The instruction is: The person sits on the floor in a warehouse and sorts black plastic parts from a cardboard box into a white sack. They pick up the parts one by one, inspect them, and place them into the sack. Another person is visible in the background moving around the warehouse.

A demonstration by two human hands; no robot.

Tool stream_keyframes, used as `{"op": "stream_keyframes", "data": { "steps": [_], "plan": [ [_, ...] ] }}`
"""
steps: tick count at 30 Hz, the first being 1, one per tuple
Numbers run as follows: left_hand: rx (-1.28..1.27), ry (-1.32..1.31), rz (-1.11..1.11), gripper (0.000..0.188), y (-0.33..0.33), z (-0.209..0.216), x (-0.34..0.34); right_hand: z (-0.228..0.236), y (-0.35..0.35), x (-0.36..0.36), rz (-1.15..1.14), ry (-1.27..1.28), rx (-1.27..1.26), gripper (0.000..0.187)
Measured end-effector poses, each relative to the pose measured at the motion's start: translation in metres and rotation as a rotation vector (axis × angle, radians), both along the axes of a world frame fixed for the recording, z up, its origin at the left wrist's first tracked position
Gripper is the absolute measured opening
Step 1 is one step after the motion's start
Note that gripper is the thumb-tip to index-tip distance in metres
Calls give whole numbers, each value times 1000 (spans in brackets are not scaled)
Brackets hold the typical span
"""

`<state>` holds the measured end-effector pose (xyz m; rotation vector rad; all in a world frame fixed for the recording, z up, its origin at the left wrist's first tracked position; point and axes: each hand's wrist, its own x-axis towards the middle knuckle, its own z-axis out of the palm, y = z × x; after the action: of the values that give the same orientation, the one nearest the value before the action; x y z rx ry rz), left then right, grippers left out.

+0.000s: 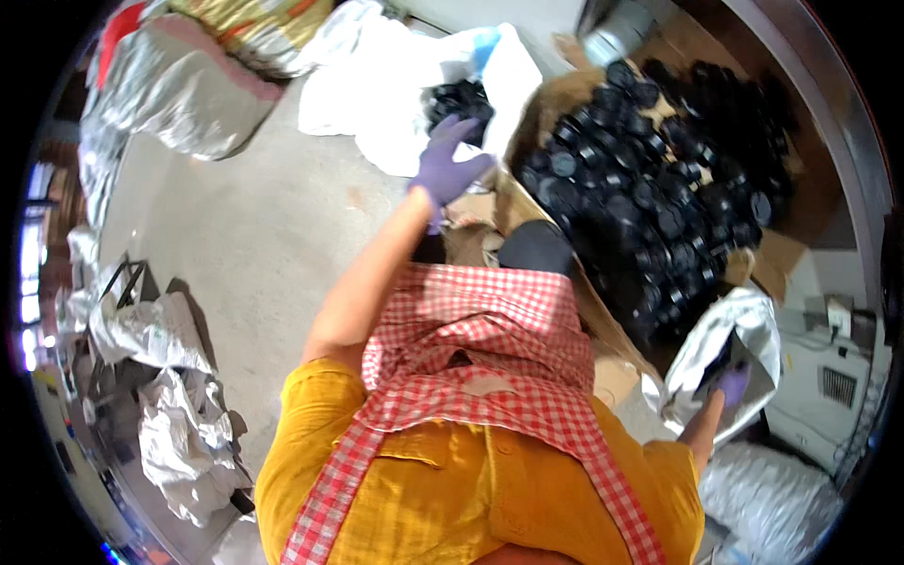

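Black caps lie heaped in a cardboard box, front right. Left hand: fingers spread, grasping nothing visible, beside a white bag of black pieces. Right hand: at the mouth of another white bag; grip cannot be determined.

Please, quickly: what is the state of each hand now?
Left hand: open, fingers spread, nothing visibly held.
Right hand: at the mouth of a white bag; open or closed, cannot be told.
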<state>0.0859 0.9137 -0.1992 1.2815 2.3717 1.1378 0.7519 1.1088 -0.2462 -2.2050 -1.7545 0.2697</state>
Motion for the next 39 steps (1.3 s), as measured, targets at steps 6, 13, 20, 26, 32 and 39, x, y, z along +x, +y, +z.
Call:
{"op": "stream_keyframes", "data": {
  "steps": [6, 13, 20, 26, 32, 39],
  "plan": [
    [36, -639, 112, 43, -50, -25, 9, 29, 43, -161, 464, 312, 232, 35],
    [-464, 258, -407, 25, -73, 7, 20, -40, 80, -259, 552, 184, -285, 78],
    [-101, -576, -54, 37, -81, 16, 69, -114, 97, -262, 564, -155, -180, 28],
    [-124, -560, -175, 40, -60, 7, 84, -55, 97, -240, 690, 335, 240, 28],
    [15, -503, -348, 53, -9, 33, 112, 39, 40, -300, 808, 635, 177, 27],
    [208, -974, -223, 66, 17, 51, 144, 83, -73, -388, 1306, 591, 544, 22]
  ]
}}
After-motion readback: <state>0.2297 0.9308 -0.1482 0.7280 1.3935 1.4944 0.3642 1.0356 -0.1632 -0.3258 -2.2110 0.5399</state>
